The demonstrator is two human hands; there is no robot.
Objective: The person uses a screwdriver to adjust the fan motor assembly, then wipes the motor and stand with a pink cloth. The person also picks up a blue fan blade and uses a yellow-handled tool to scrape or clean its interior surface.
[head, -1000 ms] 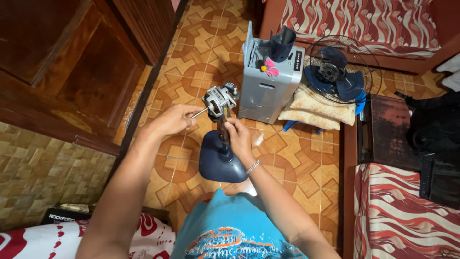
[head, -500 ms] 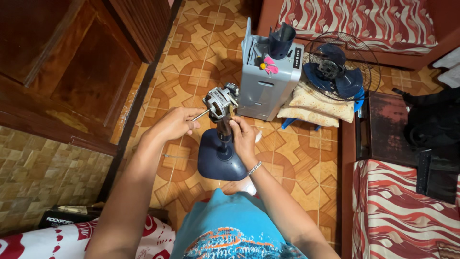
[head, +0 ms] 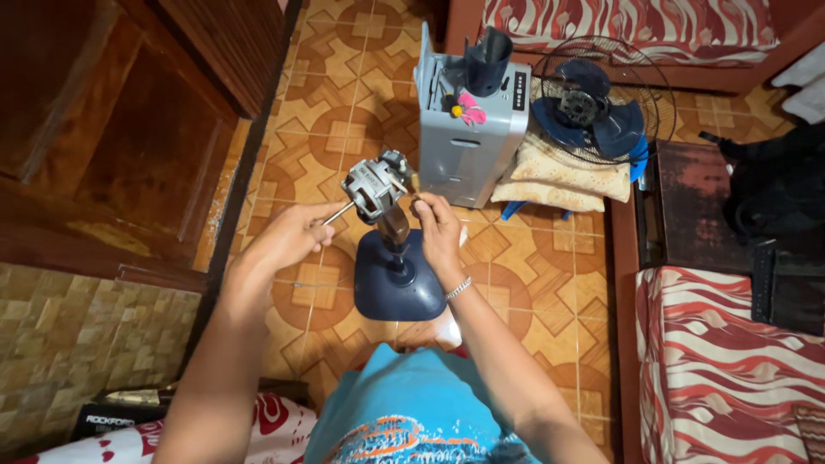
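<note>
A bare silver fan motor sits on a short neck above a dark blue stand base on the tiled floor. My left hand pinches the motor's thin metal shaft, which sticks out toward it. On the other side, my right hand has its fingers closed against the rear of the motor and the top of the neck. A silver bracelet hangs on the right wrist.
A grey box-shaped unit with a dark cup-like part and a pink piece on top stands just beyond the motor. Right of it a blue fan blade in a wire guard rests on a cushion. Striped red sofas and a wooden door flank the floor.
Both hands stay on the motor. The view has shifted slightly; the hands and motor barely moved.
</note>
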